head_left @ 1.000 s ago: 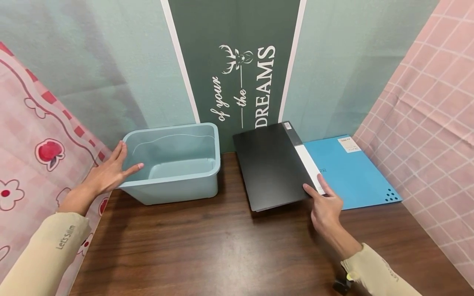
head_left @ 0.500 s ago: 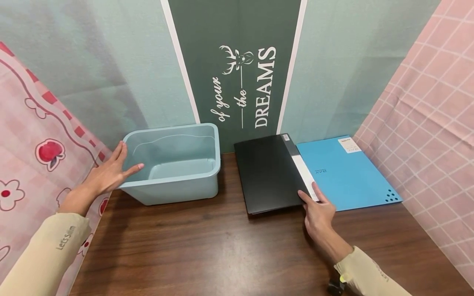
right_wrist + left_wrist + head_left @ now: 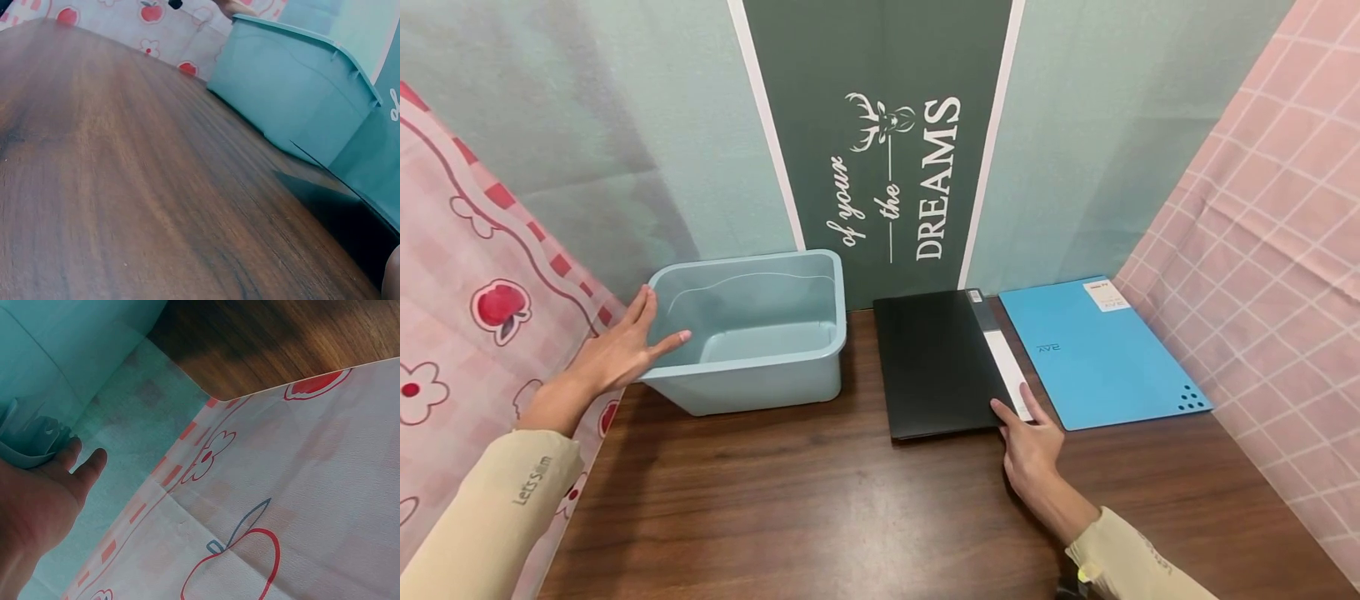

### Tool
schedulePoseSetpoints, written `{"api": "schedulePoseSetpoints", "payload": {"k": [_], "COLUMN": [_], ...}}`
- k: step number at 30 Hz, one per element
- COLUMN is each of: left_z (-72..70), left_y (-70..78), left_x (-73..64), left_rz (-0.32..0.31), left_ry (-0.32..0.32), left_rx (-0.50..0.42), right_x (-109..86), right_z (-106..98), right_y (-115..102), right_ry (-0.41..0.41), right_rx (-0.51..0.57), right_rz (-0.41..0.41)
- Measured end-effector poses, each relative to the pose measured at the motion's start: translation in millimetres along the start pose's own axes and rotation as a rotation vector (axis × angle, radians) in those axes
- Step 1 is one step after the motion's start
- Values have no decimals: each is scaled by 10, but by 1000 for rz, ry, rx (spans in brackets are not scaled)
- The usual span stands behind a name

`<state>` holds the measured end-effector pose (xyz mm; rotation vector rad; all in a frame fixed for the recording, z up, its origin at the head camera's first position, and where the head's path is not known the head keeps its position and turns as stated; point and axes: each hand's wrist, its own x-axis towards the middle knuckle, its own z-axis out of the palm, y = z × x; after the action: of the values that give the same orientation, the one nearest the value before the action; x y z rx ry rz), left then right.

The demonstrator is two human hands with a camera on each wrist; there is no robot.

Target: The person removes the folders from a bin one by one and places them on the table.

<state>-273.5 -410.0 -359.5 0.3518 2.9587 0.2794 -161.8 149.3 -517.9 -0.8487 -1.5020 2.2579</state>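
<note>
My right hand (image 3: 1032,446) pinches the near end of the spine of a black ring-binder-like folder (image 3: 936,362), thumb on the cover and fingers over the white label strip. In the right wrist view the folder (image 3: 369,219) shows as a thin dark edge at the lower right, tilted, with a dark area under it. At the left, my left hand (image 3: 617,346) rests on the left rim of a light blue plastic bin (image 3: 752,387), fingers fairly straight and thumb reaching over its inside. The left wrist view shows two fingertips (image 3: 94,462) beside the bin's rim.
A blue folder (image 3: 1112,358) with a white sticker lies flat on the wooden table (image 3: 820,508), right of the black one. Curtains stand close behind and on both sides. The bin stands against the back curtain (image 3: 880,167).
My right hand has moved left and toward me, bringing the black folder lower and off the blue folder, leaving a gap between them. My left hand has stayed on the bin.
</note>
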Motion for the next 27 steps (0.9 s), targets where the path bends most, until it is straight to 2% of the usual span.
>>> {"api": "schedulePoseSetpoints", "payload": {"k": [5,11,15,19,23,27], "left_z": [0,5,5,9,14,20], "left_y": [2,-2,2,13,20,25], "left_x": [-1,-1,-2,-12,-25,-23], "left_rz": [-3,-1,0,-1,-1,-3], "left_ry": [-6,-6,-2,-2,-1,-1], "left_rx": [1,-1,0,-6,-15,-14], "right_x": [-20,-29,-33,-43,-63,-80], "right_z": [9,-4,-17,-35,-70,-125], "right_y": [40,80,99,104,97,68], "right_ry": [-9,-61,-99,-125,-148,-214], "right_rx": [-16,-34,-77,-164,-257,-403], "right_rz": [3,-12,-60,-110,-117,-161]}}
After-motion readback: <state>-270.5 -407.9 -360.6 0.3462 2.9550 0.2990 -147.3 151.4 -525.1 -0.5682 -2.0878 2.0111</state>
